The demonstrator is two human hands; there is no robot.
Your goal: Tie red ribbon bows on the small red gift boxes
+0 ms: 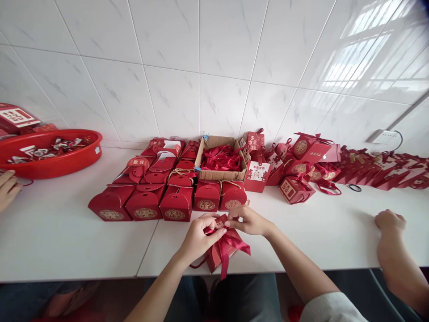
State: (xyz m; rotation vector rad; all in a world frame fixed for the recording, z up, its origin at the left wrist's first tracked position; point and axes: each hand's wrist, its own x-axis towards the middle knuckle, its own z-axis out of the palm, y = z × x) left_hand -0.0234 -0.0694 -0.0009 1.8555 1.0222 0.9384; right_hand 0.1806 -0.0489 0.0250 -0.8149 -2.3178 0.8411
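Note:
A small red gift box (217, 257) with a red ribbon (231, 243) sits at the near edge of the white table (67, 237). My left hand (201, 237) pinches the ribbon on the box's top. My right hand (244, 220) pinches the ribbon from the other side, fingers closed. Both hands meet over the box. Just beyond them stand rows of closed red gift boxes (174, 206).
A cardboard box of red ribbons (221, 157) sits mid-table, with more red boxes (298, 179) to its right. A red basin of sweets (50, 154) is at the far left. Another person's hand (8, 188) rests at the left, another's fist (389, 220) at the right.

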